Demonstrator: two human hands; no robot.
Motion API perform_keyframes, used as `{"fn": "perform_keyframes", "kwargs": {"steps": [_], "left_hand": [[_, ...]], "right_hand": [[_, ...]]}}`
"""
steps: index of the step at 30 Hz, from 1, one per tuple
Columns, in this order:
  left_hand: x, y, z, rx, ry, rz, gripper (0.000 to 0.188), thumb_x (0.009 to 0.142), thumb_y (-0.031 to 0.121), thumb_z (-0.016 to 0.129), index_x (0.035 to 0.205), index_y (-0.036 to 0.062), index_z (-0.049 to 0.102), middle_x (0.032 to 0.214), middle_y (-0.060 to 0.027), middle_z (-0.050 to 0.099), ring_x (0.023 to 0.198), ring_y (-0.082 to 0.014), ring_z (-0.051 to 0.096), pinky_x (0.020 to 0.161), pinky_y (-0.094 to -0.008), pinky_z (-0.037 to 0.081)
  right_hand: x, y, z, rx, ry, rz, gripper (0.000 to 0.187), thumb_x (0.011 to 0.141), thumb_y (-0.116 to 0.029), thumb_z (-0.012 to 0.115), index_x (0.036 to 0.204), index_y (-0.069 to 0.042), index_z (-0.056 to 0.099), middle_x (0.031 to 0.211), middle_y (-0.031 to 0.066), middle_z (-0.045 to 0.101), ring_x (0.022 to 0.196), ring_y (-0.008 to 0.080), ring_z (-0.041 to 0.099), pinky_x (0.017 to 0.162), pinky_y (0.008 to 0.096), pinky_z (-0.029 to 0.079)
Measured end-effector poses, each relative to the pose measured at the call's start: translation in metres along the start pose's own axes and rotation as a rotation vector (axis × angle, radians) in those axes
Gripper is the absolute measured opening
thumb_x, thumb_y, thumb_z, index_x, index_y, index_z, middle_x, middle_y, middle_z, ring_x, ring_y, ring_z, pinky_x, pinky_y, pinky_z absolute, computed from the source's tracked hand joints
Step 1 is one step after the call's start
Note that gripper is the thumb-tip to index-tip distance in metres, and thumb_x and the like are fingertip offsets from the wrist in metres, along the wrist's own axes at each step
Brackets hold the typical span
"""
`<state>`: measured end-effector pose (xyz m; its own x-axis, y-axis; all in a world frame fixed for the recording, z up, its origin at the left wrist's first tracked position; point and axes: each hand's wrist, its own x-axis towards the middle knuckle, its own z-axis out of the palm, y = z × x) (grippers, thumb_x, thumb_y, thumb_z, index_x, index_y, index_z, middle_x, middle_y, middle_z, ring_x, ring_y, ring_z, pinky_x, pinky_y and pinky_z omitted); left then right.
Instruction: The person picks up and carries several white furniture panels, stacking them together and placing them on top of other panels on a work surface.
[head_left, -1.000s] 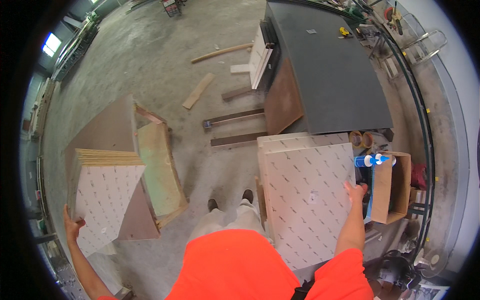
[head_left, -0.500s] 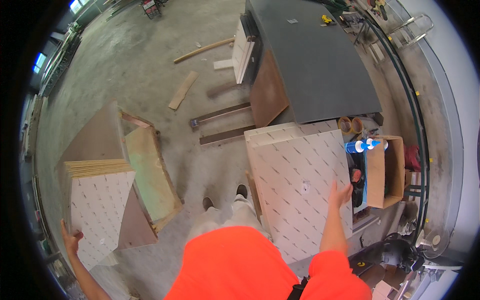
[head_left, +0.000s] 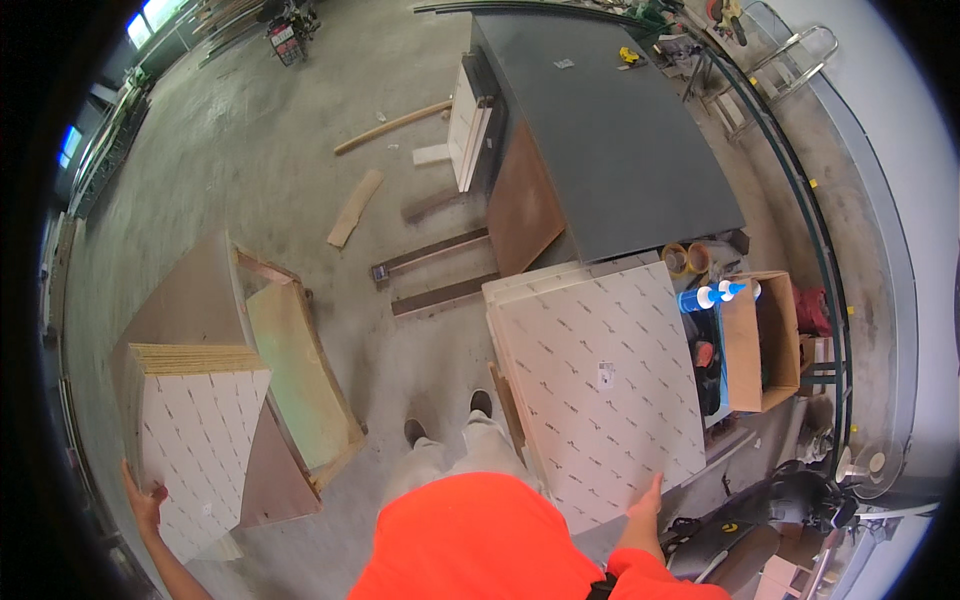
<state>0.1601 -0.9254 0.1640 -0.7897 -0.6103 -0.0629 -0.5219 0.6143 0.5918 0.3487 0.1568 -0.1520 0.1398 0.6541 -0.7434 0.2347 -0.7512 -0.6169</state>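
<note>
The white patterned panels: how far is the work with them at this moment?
Done: a stack of white panels stands on the left, another stack lies on the right. In hand: the left hand touches the left stack's near edge, and the right hand rests on the right stack's near edge. Left: cannot tell; both stacks remain on the floor.

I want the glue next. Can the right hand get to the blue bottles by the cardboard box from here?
Probably not without moving: the right hand rests on the white patterned panel's near edge, and the blue bottles lie beyond its far corner.
</note>
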Motion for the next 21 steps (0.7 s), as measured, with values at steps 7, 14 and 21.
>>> {"fn": "perform_keyframes", "kwargs": {"steps": [7, 14, 21], "left_hand": [[0.007, -0.022, -0.018, 0.099, 0.041, 0.117, 0.114, 0.059, -0.010, 0.078, 0.162, 0.0144, 0.034, 0.160, -0.0151, 0.039, 0.142, -0.0360, 0.042, 0.105, -0.0426, 0.051], [0.007, -0.015, -0.014, 0.009, -0.009, 0.009, 0.113, 0.061, -0.011, 0.077, 0.162, 0.0131, 0.034, 0.162, -0.0150, 0.037, 0.143, -0.0356, 0.042, 0.109, -0.0435, 0.050], [-0.011, 0.020, 0.005, 0.230, 0.024, 0.133, 0.102, 0.071, 0.006, 0.082, 0.161, 0.0111, 0.033, 0.161, -0.0145, 0.036, 0.143, -0.0363, 0.042, 0.109, -0.0441, 0.050]], "right_hand": [[-0.009, -0.014, 0.023, -0.098, 0.048, 0.013, 0.089, 0.084, -0.062, 0.080, 0.146, -0.004, 0.054, 0.143, 0.0109, 0.061, 0.128, 0.0312, 0.059, 0.102, 0.0512, 0.050], [-0.005, -0.011, 0.027, -0.056, -0.009, -0.052, 0.082, 0.087, -0.056, 0.079, 0.141, 0.000, 0.056, 0.140, 0.0125, 0.063, 0.122, 0.0316, 0.062, 0.101, 0.0486, 0.053], [0.014, -0.005, 0.027, -0.234, 0.243, -0.165, 0.087, 0.083, -0.062, 0.080, 0.135, 0.005, 0.058, 0.137, 0.0159, 0.063, 0.121, 0.0340, 0.063, 0.100, 0.0506, 0.052]]}}
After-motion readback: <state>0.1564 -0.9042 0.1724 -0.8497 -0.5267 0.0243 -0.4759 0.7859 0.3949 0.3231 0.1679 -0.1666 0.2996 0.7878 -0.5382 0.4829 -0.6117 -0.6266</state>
